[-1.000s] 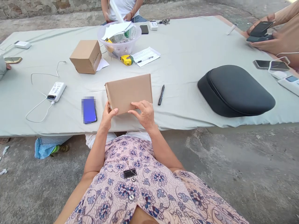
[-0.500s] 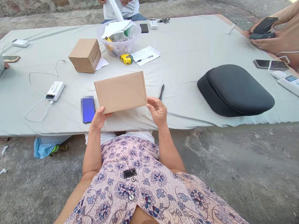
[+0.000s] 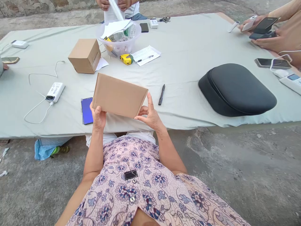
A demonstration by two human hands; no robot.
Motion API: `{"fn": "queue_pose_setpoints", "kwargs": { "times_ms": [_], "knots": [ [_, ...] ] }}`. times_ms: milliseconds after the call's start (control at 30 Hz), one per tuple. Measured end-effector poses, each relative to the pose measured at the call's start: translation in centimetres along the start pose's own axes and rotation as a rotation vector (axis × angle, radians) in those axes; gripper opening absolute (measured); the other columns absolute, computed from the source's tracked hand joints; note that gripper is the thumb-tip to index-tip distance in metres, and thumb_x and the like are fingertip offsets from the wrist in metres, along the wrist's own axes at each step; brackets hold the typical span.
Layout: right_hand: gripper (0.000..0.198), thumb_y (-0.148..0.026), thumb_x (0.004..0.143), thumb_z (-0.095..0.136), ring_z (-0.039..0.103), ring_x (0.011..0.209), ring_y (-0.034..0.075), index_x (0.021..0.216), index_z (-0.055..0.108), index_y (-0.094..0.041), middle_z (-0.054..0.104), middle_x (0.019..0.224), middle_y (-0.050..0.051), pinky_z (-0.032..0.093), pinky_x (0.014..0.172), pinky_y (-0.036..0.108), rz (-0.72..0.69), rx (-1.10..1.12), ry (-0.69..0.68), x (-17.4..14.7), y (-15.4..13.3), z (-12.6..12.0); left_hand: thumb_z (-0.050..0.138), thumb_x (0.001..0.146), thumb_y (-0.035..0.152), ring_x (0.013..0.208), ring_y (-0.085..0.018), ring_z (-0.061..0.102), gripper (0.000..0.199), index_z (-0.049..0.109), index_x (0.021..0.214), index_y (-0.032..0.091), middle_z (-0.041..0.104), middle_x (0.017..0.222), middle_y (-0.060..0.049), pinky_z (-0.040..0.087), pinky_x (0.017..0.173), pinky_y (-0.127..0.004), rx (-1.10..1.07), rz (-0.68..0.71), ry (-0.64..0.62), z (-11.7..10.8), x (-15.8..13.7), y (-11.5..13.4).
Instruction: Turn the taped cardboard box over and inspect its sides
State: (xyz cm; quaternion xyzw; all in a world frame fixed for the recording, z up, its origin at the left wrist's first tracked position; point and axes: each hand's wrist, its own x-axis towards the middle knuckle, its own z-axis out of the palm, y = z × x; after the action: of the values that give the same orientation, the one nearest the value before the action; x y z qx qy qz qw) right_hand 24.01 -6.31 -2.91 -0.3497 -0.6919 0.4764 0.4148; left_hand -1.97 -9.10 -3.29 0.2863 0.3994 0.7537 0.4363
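Observation:
A plain brown cardboard box (image 3: 119, 95) is held up above the near edge of the table, tilted down to the right. My left hand (image 3: 98, 116) grips its lower left corner, thumb on the near face and the other fingers partly hidden behind. At the right end, my right hand (image 3: 150, 114) holds the lower right corner between thumb and fingers, the index finger pointing up along the side. Just left of my left hand lies a phone with a blue screen (image 3: 87, 110). A black pen (image 3: 161, 94) rests on the cloth beyond my right hand.
A second cardboard box (image 3: 84, 56), a clear plastic basin (image 3: 119, 47) and a yellow tape measure (image 3: 126, 59) stand farther back. A black padded case (image 3: 237, 89) sits at right. A white power bank (image 3: 55, 92) with a cable lies at left. Other people's hands (image 3: 268, 37) hold devices at far right.
The box has turned clockwise, its right end dropping and its left end rising. My right hand has shifted left and down along that end. At far right, another person's hand now holds a white item.

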Motion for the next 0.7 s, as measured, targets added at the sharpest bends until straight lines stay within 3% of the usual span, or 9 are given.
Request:
{"fn": "queue_pose_setpoints", "kwargs": {
  "times_ms": [133,233,333,467,567,700],
  "knots": [
    [0.130,-0.050,0.072,0.086,0.073,0.068,0.021,0.160,-0.008,-0.035,0.075,0.090,0.000,0.065,0.073,0.042,0.022,0.094,0.028,0.0,-0.1,0.6,0.078,0.066,0.057,0.127,-0.027,0.058,0.060,0.064,0.116,0.027,0.066,0.132,-0.007,0.054,0.087,-0.030,-0.014,-0.001,0.037,0.0,0.1,-0.4],
    [0.127,-0.048,0.070,0.087,0.071,0.066,0.019,0.161,0.000,-0.030,0.072,0.079,-0.002,0.062,0.069,0.036,-0.004,0.091,0.050,0.0,-0.3,0.4,0.075,0.069,0.054,0.130,-0.028,0.057,0.057,0.066,0.117,0.025,0.067,0.131,-0.007,0.053,0.095,-0.033,-0.017,0.033,0.026,-0.2,0.2,-0.5],
    [0.108,-0.052,0.069,0.086,0.066,0.064,0.016,0.157,0.028,-0.028,0.068,0.071,-0.005,0.059,0.066,0.032,-0.036,0.023,0.085,0.1,-0.4,-0.2,0.073,0.071,0.054,0.132,-0.028,0.056,0.057,0.066,0.119,0.023,0.068,0.129,-0.008,0.051,0.102,-0.035,-0.002,0.060,0.011,-0.3,0.3,-0.5],
    [0.060,-0.058,0.075,0.079,0.056,0.057,0.011,0.124,0.066,-0.027,0.060,0.063,-0.007,0.053,0.059,0.027,-0.078,0.048,0.219,0.3,-0.5,-0.9,0.069,0.075,0.057,0.133,-0.029,0.055,0.057,0.066,0.119,0.021,0.068,0.128,-0.009,0.049,0.107,-0.038,0.010,0.053,0.002,-0.3,0.2,-0.6],
    [0.046,-0.061,0.079,0.074,0.055,0.056,0.010,0.111,0.073,-0.027,0.058,0.063,-0.006,0.052,0.054,0.024,-0.070,0.137,0.295,0.4,-0.5,-0.9,0.069,0.073,0.060,0.133,-0.029,0.055,0.060,0.065,0.119,0.021,0.068,0.128,-0.010,0.048,0.107,-0.039,0.024,0.047,-0.028,-0.1,0.1,-0.6],
    [0.042,-0.062,0.084,0.068,0.058,0.058,0.010,0.110,0.075,-0.030,0.065,0.075,-0.003,0.055,0.055,0.025,-0.079,0.163,0.395,0.4,-0.4,-1.0,0.077,0.064,0.061,0.127,-0.030,0.058,0.069,0.062,0.122,0.025,0.065,0.130,-0.009,0.051,0.103,-0.040,0.066,0.054,-0.110,-0.4,-0.1,-0.4]
  ]
}}
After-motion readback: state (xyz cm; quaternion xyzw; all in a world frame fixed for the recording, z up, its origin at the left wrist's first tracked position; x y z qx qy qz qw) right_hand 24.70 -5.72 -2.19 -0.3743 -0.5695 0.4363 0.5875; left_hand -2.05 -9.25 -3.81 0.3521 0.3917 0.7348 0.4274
